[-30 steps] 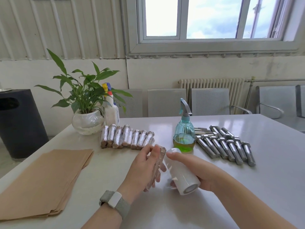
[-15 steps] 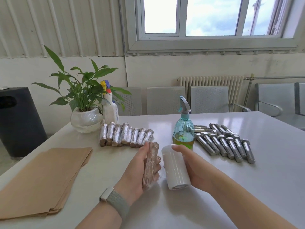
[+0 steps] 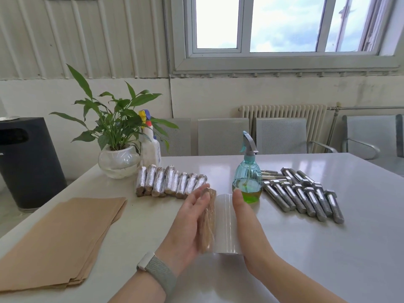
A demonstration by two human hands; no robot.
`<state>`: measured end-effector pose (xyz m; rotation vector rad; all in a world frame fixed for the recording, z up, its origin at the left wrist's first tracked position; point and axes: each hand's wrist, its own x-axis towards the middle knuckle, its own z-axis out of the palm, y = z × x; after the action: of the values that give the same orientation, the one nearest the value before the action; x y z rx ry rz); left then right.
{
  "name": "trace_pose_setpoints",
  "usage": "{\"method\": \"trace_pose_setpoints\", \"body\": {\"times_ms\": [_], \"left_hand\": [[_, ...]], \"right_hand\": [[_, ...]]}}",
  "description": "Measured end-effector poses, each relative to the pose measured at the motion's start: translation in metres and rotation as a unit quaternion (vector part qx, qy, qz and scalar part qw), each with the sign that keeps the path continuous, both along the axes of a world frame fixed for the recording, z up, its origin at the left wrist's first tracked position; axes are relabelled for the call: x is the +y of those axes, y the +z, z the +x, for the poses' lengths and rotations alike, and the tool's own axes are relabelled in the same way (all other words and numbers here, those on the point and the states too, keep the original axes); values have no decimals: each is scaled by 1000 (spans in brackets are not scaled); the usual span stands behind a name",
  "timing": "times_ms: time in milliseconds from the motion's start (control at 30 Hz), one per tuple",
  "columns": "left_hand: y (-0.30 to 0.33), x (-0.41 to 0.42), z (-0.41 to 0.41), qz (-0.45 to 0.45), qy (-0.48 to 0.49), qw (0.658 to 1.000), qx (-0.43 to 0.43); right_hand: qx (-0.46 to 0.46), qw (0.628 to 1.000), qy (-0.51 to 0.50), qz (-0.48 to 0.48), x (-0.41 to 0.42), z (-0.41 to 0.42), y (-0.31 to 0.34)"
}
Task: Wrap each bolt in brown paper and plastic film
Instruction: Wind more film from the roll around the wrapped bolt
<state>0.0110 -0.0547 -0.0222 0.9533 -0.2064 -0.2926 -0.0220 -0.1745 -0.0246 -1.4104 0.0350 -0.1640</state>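
Left hand (image 3: 188,224) grips the papered bolt (image 3: 207,219); right hand (image 3: 247,221) holds the film roll (image 3: 225,224). Keep film taut, overlapping turns.

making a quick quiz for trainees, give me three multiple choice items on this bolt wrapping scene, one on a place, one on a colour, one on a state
1. Where is the brown paper stack?
A. left part of the table
B. on a chair
C. under the bare bolts

2. What colour is the liquid in the spray bottle?
A. red
B. green
C. clear

3. What does the left hand hold?
A. nothing
B. a bare bolt
C. a paper-wrapped bolt

Answers: 1 A, it lies flat left of both hands. 2 B, green fills its base. 3 C, brown wrapping shows beside the film roll, which the right hand holds.
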Motion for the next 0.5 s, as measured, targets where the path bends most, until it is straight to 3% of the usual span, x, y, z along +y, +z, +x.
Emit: {"method": "trace_pose_setpoints", "body": {"times_ms": [200, 333, 500], "left_hand": [[-13, -7, 0, 70, 136, 985, -75], [-14, -4, 4, 100, 171, 975, -106], [-12, -2, 4, 134, 200, 960, -142]], "right_hand": [[55, 998, -26, 25, 8, 0, -3], [95, 990, 60, 85, 1, 1, 3], [36, 997, 55, 28, -1, 2, 3]]}}
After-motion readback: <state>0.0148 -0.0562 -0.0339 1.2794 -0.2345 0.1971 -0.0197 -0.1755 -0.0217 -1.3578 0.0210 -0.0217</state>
